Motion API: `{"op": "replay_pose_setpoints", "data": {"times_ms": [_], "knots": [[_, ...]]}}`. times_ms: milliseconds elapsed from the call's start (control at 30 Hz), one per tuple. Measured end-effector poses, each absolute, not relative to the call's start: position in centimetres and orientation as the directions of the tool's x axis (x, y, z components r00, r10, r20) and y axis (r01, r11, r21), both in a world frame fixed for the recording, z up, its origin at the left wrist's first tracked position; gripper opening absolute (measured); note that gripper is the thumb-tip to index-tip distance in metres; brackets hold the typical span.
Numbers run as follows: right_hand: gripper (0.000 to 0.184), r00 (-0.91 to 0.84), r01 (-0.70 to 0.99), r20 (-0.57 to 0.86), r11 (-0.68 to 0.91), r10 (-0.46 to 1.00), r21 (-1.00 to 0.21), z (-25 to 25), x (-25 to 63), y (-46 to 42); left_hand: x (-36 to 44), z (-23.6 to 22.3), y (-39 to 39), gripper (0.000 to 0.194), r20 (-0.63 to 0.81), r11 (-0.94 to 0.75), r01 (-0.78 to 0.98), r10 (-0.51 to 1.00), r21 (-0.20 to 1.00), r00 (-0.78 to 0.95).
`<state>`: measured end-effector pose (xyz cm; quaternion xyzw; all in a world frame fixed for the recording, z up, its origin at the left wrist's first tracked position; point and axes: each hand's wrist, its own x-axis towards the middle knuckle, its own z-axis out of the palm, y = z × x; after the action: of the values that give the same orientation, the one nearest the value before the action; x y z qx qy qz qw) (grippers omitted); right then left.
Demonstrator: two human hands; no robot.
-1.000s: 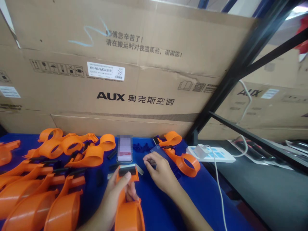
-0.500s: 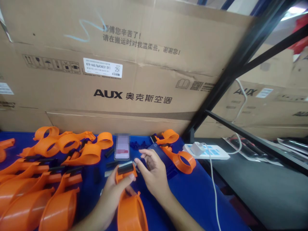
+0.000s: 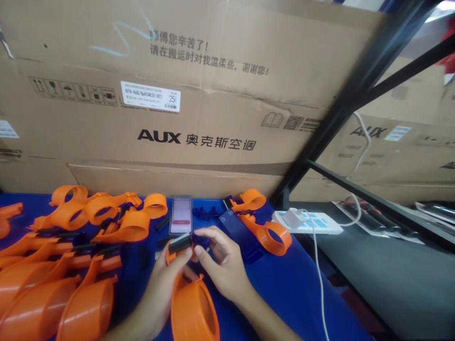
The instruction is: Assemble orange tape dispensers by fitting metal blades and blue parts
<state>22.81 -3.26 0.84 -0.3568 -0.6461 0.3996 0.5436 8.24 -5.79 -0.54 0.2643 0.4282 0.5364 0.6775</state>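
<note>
My left hand (image 3: 165, 277) is closed round the neck of an orange tape dispenser (image 3: 194, 310), whose round hub hangs below. At its head sit a black roller (image 3: 179, 244) and a pale toothed strip. My right hand (image 3: 227, 263) is just to the right of that head, with a small dark blue plastic part (image 3: 201, 241) pinched between thumb and fingers. The part is close beside the roller; whether it touches the dispenser is hard to see.
Several orange dispensers (image 3: 85, 308) cover the left of the blue table. Behind my hands lie a phone (image 3: 181, 215) and small dark blue parts (image 3: 206, 213). Two more dispensers (image 3: 272, 238) lie right, near a white power strip (image 3: 323, 223). A cardboard box (image 3: 213, 104) stands behind.
My right hand has moved in to the dispenser's head, and its fingers have closed with the blue part between them. My left hand has tilted the dispenser and shifted slightly left.
</note>
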Motion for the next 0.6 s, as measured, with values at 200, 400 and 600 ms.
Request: {"op": "replay_pose_setpoints", "data": {"times_ms": [200,400,600], "knots": [[0.026,-0.105,0.114,0.457,0.467,0.883,-0.877,1.19,22.99,-3.27,8.14,-0.89,-5.83,0.038,-0.246,0.233,-0.464,0.969,0.855,0.032],[0.032,-0.129,0.240,0.516,0.532,0.847,-0.812,1.02,23.20,-3.21,8.05,-0.62,-5.76,0.039,-0.226,0.204,-0.470,0.974,0.859,0.010],[0.043,-0.177,0.281,0.583,0.608,0.793,-0.743,0.50,23.02,-3.52,8.07,-1.32,-5.67,0.044,-0.211,0.197,-0.432,0.977,0.880,0.016]]}}
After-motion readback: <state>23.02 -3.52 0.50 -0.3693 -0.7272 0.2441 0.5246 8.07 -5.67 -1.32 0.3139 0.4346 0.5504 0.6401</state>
